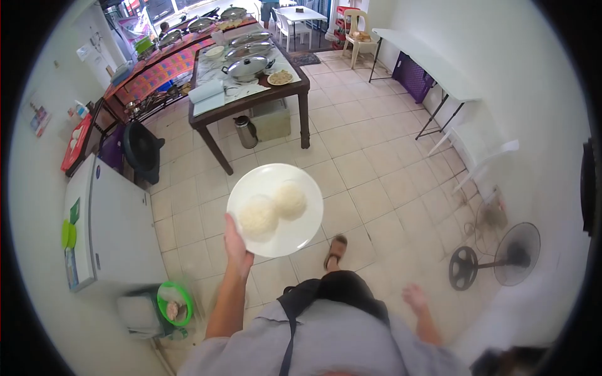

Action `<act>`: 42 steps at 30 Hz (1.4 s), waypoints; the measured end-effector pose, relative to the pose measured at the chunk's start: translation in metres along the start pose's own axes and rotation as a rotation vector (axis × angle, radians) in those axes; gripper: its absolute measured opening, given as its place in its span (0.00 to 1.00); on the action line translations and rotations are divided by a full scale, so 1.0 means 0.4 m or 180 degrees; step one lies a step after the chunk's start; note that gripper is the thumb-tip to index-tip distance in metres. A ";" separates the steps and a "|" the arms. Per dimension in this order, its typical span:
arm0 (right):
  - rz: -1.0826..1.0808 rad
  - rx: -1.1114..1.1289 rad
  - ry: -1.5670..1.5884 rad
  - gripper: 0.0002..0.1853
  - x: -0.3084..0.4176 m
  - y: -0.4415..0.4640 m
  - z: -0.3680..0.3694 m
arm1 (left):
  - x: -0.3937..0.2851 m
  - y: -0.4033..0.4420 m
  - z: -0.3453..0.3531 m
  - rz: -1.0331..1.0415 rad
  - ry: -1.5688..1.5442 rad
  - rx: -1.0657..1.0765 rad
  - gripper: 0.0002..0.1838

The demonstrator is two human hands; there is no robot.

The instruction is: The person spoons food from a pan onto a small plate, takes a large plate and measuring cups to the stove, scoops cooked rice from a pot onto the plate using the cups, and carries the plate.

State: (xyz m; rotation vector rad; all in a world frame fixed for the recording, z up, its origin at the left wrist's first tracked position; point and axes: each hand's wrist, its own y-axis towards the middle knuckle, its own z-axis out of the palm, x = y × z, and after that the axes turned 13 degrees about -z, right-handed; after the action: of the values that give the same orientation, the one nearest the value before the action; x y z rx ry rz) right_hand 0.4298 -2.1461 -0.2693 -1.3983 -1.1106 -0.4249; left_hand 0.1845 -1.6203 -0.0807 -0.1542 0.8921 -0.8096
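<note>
My left hand (237, 243) grips the lower left rim of a white plate (303, 237), fingers underneath it and mostly hidden. Two rounded mounds of white rice lie on the plate: one mound (258, 217) at the left and another mound (290, 200) at the upper right, touching or nearly so. The plate is held out in front of my body, above the tiled floor. Low at my right side hangs my right hand (416, 299), slightly blurred, its fingers apart and nothing in them.
Ahead stands a dark wooden table (298, 81) bearing lidded pans (248, 67), a plate of food (280, 77) and papers; a thermos (246, 131) stands below. A white freezer (119, 213) and green basin (174, 304) are left. A fan (517, 254) and folding table (426, 59) are right.
</note>
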 end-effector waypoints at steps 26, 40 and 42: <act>-0.1021 0.2592 0.1303 0.36 1.744 1.344 1.061 | 0.045 1.961 0.573 0.0157 0.0099 -0.1187 0.25; -0.1317 0.3016 0.0872 0.34 2.285 1.956 1.217 | -0.001 2.361 0.605 0.0786 -0.0601 -0.2171 0.29; -0.1186 0.3088 0.0825 0.36 2.356 2.028 1.235 | 0.002 2.388 0.634 0.0954 -0.0715 -0.2517 0.29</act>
State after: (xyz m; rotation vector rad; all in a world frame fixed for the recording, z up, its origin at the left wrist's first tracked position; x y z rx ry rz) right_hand 1.3475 -1.1957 -0.0584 -0.2792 -1.1263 -0.2516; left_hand 0.9119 -1.0029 -0.3377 -0.7686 0.9517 -0.1217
